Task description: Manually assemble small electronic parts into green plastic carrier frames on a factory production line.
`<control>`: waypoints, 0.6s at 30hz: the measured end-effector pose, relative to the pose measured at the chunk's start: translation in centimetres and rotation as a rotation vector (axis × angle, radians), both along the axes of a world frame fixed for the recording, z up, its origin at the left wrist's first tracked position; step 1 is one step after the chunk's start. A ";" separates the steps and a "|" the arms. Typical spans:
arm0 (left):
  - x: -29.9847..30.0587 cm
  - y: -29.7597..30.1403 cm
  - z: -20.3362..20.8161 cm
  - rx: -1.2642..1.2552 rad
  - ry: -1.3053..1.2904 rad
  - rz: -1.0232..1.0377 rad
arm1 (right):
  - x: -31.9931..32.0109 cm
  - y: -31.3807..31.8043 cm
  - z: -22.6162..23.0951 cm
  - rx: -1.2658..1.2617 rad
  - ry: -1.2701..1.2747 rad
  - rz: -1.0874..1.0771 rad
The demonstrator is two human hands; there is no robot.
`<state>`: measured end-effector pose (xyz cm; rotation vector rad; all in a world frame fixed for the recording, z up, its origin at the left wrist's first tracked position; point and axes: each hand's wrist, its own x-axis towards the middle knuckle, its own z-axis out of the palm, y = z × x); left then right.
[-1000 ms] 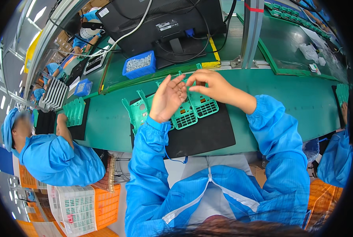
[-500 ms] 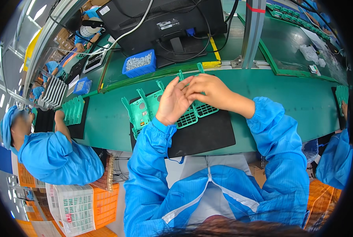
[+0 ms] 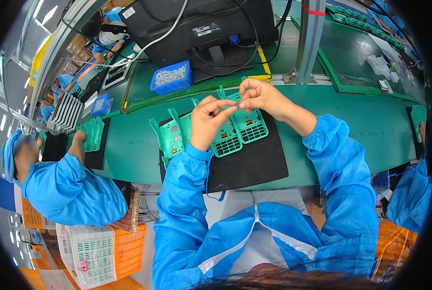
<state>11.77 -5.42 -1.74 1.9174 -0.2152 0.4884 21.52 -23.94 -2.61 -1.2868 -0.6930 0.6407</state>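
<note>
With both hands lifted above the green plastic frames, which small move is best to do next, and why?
Probably lower the hands toward the green plastic frames on the black mat. The left hand and right hand meet fingertip to fingertip just above them, seemingly pinching something too small to make out, and the frames lie directly underneath.

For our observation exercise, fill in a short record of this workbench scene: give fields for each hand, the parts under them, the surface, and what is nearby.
left hand: left hand raised above the mat, fingers pinched toward the other hand
right hand: right hand meeting it fingertip to fingertip; whatever is pinched is too small to make out
parts: green plastic frames lying side by side
surface: black mat on a green bench
behind: blue bin of small pale parts, dark monitor
neighbour: a person in a blue coat at the left
</note>
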 end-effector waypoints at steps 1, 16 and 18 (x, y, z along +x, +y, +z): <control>-0.2 -0.2 0.3 0.048 0.005 0.008 | 0.0 0.0 0.0 0.000 0.000 -0.001; -3.9 7.2 1.6 0.408 0.003 0.216 | -0.4 0.9 -1.4 -0.129 -0.180 -0.103; -4.5 8.4 0.7 0.476 0.046 0.225 | -0.7 1.1 -1.7 -0.121 -0.198 -0.097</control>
